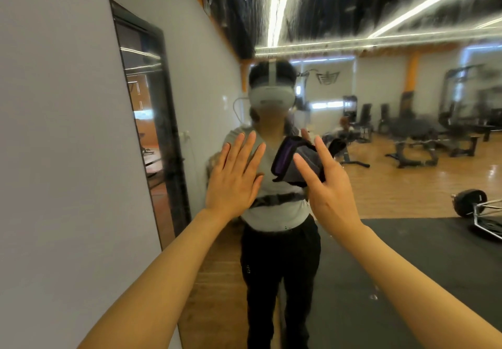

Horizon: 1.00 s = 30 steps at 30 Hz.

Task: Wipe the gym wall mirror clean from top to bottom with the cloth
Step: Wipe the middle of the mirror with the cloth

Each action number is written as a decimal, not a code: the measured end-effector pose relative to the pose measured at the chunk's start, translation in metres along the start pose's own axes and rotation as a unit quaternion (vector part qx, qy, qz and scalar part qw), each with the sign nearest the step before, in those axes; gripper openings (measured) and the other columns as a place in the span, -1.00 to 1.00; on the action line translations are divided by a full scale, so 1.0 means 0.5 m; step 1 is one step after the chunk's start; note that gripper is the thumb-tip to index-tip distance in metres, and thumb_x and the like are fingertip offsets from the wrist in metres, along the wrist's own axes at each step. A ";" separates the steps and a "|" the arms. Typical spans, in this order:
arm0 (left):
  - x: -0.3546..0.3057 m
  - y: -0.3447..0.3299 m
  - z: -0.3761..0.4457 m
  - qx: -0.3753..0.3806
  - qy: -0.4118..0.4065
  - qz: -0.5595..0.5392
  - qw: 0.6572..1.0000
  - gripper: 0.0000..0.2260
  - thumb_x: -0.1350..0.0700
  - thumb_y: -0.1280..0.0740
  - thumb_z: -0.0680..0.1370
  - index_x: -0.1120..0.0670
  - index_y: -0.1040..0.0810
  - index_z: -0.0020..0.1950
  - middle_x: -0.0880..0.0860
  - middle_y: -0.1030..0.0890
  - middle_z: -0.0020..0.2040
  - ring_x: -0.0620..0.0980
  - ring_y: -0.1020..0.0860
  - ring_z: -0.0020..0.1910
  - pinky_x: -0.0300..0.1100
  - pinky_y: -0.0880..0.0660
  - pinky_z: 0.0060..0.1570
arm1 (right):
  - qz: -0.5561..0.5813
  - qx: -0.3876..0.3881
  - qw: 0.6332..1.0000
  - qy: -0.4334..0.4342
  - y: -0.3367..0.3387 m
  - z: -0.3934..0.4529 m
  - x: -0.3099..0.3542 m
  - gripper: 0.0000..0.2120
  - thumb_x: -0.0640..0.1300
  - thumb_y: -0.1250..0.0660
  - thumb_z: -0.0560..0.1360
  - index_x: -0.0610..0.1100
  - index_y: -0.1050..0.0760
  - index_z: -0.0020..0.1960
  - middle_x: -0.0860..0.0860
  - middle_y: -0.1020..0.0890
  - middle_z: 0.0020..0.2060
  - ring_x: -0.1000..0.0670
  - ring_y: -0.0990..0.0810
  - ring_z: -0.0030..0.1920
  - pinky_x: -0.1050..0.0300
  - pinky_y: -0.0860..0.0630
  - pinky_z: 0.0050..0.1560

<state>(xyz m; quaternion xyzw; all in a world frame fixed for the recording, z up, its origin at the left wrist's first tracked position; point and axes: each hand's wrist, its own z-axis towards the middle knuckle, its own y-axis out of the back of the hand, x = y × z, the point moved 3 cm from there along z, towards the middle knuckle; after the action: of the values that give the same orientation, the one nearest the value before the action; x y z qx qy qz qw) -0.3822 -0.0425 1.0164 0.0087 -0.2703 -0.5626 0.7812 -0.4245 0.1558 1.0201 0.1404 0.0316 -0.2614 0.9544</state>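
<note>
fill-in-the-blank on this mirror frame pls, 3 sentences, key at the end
1. The cloth is pressed to the mirror by the ____ hand.
2. The left hand lies with its fingers ____ and holds nothing.
3. The cloth is dark grey with a ____ edge.

Missing words: right; straight; purple
</note>
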 end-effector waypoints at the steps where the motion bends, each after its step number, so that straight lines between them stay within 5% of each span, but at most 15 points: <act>1: 0.000 0.000 -0.001 -0.001 -0.002 -0.001 1.000 -0.44 -0.04 -0.05 0.66 0.15 -0.05 0.61 0.23 -0.14 0.60 0.18 -0.05 0.59 0.12 -0.07 0.54 | 0.001 -0.009 1.000 -0.004 0.000 0.009 -0.004 -0.56 0.05 -0.30 0.63 0.33 -0.24 0.43 0.27 -0.60 0.20 0.21 -0.53 0.27 0.22 -0.45 0.30; 4: 0.003 -0.001 -0.003 -0.002 -0.004 -0.005 1.000 -0.43 -0.05 -0.05 0.66 0.13 0.02 0.62 0.22 -0.11 0.60 0.18 -0.03 0.60 0.12 -0.05 0.55 | -0.003 -0.029 0.999 -0.035 -0.024 0.019 -0.039 -0.58 -0.06 -0.29 0.65 -0.11 -0.41 0.47 -0.04 -0.56 0.26 -0.08 -0.56 0.22 -0.11 -0.50 0.24; 8: 0.004 -0.003 -0.002 -0.006 -0.003 -0.015 1.000 -0.43 -0.05 -0.05 0.66 0.12 0.03 0.61 0.22 -0.12 0.60 0.16 -0.02 0.60 0.11 -0.04 0.55 | -0.102 -0.047 0.993 -0.023 -0.045 -0.001 -0.057 -0.44 -0.17 -0.30 0.54 -0.35 -0.31 0.48 -0.25 -0.21 0.52 -0.25 -0.15 0.53 -0.08 -0.12 0.49; 11: 0.005 -0.004 -0.003 -0.007 -0.005 -0.012 1.000 -0.43 -0.05 -0.04 0.67 0.12 0.04 0.62 0.21 -0.09 0.61 0.15 0.01 0.60 0.09 0.00 0.56 | -0.088 -0.026 0.996 -0.005 -0.040 0.009 -0.053 -0.34 0.10 -0.09 0.64 -0.39 -0.21 0.53 -0.27 -0.19 0.55 -0.18 0.00 0.59 -0.06 0.09 0.60; 14: 0.005 -0.003 -0.003 -0.011 -0.007 -0.007 1.000 -0.43 -0.05 -0.03 0.67 0.12 0.04 0.62 0.20 -0.07 0.61 0.13 0.03 0.60 0.07 0.05 0.57 | -0.074 -0.012 0.997 0.000 -0.038 0.022 -0.058 -0.36 0.12 0.03 0.69 -0.37 -0.23 0.52 -0.26 -0.26 0.53 -0.21 -0.11 0.57 -0.05 0.07 0.60; 20: 0.005 -0.001 -0.001 -0.009 -0.006 -0.007 1.000 -0.43 -0.06 -0.02 0.67 0.12 0.06 0.62 0.19 -0.03 0.61 0.12 0.06 0.60 0.06 0.07 0.57 | -0.037 -0.094 0.994 0.027 -0.035 0.050 -0.061 -0.63 -0.22 -0.21 0.64 -0.33 -0.40 0.41 -0.29 -0.45 0.39 -0.24 -0.32 0.43 -0.04 -0.11 0.54; 25: 0.005 0.001 -0.001 -0.003 -0.003 -0.014 1.000 -0.49 -0.07 0.12 0.71 0.12 0.03 0.62 0.20 -0.06 0.61 0.13 0.04 0.60 0.08 0.02 0.56 | 0.061 -0.080 0.994 -0.039 -0.041 0.076 -0.057 -0.77 -0.17 -0.25 0.61 0.10 -0.42 0.19 -0.08 -0.57 0.19 -0.14 -0.51 0.24 -0.14 -0.43 0.31; 30: 0.005 0.004 -0.002 -0.006 -0.002 -0.023 1.000 -0.48 -0.08 0.18 0.71 0.13 0.01 0.61 0.19 -0.05 0.61 0.15 0.00 0.60 0.12 -0.07 0.55 | -0.008 -0.148 0.987 0.063 -0.051 0.065 -0.063 -0.84 -0.25 -0.35 0.59 -0.19 -0.47 0.15 -0.13 -0.52 0.18 -0.21 -0.52 0.15 -0.10 -0.46 0.07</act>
<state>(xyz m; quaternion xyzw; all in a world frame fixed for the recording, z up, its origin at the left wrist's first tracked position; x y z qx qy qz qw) -0.3796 -0.0442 1.0172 0.0091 -0.2681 -0.5819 0.7677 -0.4649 0.1409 1.0492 0.0134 0.1310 -0.2522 0.9587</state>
